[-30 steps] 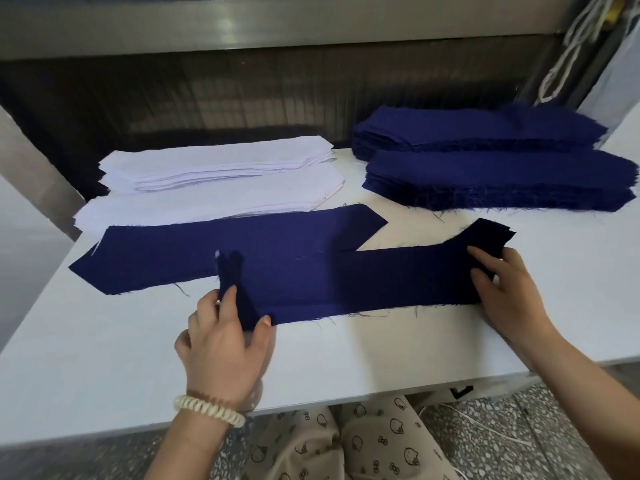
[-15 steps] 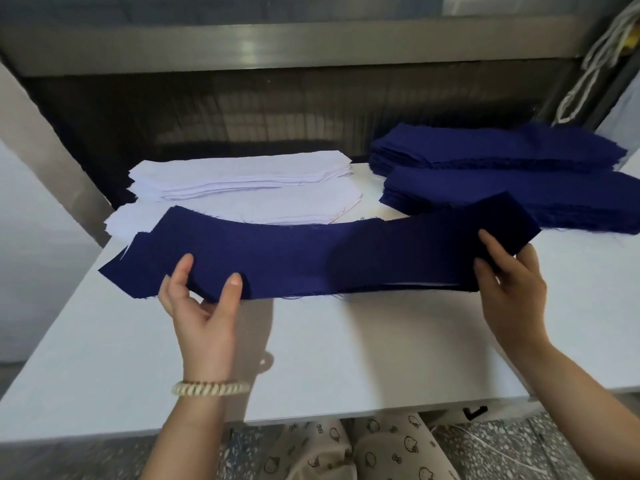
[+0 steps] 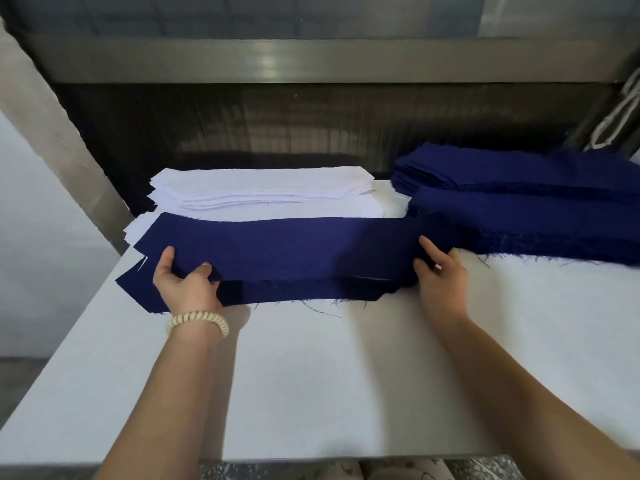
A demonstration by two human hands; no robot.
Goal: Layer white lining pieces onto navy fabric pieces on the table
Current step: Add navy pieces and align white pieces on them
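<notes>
At the far middle of the worktop (image 3: pixel 311 375), seen from my head, the two navy pieces (image 3: pixel 277 244) are now one on top of the other. A second ago they lay flat side by side, overlapping only at their slanted ends. Half a second ago I had them both lifted between my hands. Now I have carried them away from me, and their far edge lies over the near edge of the white lining stacks (image 3: pixel 259 188).

My left hand (image 3: pixel 187 282) grips the left end of the upper piece, with the fingers curled over its near edge. That end is a little above the lower piece, which shows beneath it and sticks out to the left. My right hand (image 3: pixel 440 268) is at the right end with its fingers laid on the cloth. I cannot tell whether it pinches the cloth or only presses on it.

The navy stacks (image 3: pixel 519 202) sit at the far right, just beside that end.

For the task, I judge this to be gathering and squaring the navy base, not layering yet. No white lining lies on top of the navy. The two left ends do not match, so I would line them up before reaching for a lining piece.
</notes>
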